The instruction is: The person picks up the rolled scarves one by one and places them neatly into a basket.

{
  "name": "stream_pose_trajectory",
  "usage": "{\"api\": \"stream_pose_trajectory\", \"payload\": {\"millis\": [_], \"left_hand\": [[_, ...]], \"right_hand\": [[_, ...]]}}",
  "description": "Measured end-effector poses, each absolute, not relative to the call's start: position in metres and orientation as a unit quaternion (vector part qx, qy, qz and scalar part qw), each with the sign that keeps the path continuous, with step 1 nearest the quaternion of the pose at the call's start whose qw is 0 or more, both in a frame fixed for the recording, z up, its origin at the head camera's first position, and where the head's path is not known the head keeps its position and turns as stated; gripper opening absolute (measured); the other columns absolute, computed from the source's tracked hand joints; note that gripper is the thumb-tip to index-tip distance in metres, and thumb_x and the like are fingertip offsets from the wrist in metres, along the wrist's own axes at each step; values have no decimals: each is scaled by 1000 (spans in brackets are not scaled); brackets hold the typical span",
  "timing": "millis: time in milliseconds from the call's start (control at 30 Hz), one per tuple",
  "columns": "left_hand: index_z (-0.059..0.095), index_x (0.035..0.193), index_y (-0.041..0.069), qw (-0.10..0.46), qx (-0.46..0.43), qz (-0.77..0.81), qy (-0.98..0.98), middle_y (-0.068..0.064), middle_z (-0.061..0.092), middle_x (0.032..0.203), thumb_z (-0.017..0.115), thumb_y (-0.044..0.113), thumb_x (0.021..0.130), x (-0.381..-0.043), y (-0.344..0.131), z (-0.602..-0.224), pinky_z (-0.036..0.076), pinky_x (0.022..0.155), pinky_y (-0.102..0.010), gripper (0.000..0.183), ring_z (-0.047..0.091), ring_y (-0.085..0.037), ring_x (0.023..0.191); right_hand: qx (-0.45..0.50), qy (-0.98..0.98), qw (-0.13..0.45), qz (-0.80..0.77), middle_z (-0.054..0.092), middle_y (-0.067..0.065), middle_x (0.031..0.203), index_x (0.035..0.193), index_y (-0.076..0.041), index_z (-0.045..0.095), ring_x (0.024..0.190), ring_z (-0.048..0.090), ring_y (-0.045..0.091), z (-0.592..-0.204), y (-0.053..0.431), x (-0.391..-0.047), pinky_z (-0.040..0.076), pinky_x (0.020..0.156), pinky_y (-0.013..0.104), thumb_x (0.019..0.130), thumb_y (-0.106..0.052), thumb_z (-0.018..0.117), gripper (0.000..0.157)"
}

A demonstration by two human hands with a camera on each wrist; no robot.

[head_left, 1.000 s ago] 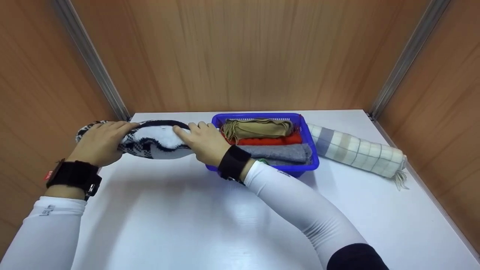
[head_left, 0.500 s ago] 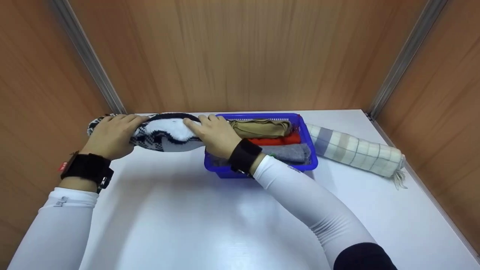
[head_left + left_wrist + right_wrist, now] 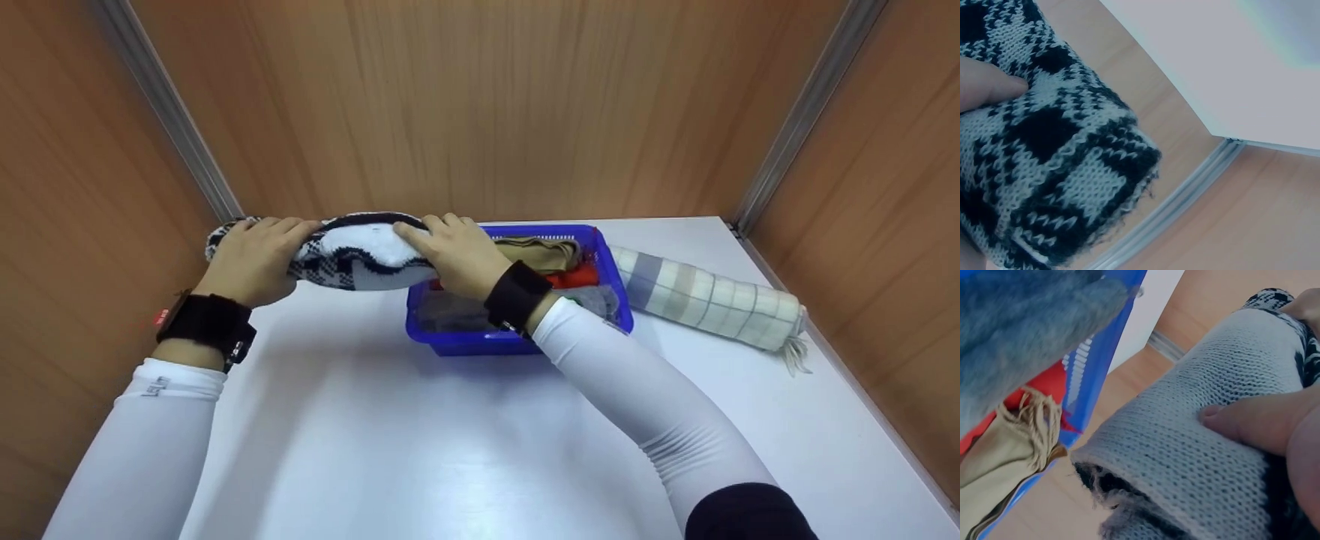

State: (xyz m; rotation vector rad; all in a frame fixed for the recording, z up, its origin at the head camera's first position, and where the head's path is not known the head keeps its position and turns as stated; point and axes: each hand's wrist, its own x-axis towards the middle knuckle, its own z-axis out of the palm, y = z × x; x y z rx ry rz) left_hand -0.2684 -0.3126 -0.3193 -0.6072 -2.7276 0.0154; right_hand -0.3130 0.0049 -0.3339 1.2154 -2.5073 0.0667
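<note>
A rolled black-and-white knitted scarf is held up off the table between both hands. My left hand grips its left part, with the patterned end sticking out past the thumb. Nearer the other end, my right hand holds the roll, its thumb lying on the white knit. The scarf's right end is hidden behind the right hand in the head view. Under and beside that hand stands a blue plastic basket, holding an olive-tan scarf, a red cloth and a grey cloth.
A rolled cream checked scarf with a fringe lies on the white table right of the basket. Wood-grain panels close off the back and both sides, with metal strips in the corners.
Both hands have carried the knitted scarf to the right and slightly away, so my right hand now covers more of the basket. The basket and the checked scarf stay where they were.
</note>
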Motion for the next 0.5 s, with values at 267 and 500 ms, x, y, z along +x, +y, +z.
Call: {"api": "stream_pose_trajectory", "payload": {"millis": [267,500], "left_hand": [[62,144,1,188,-220,2,-957,-21,70,138,72,-7,73,-277,-299,-320,46,108,-74,73,65,-49,128],[63,142,1,203,-233,2,-951,-21,71,137,71,-5,73,-284,-287,-322,47,108,-72,70,67,-48,126]], "right_hand": [[428,-883,190,20,66,19,144,161,-17,48,123,68,40,-332,20,-322,59,103,53,92,-16,84,78],[427,-883,191,28,66,19,144,162,-17,49,123,67,40,-333,35,-327,58,105,54,91,-16,87,81]]}}
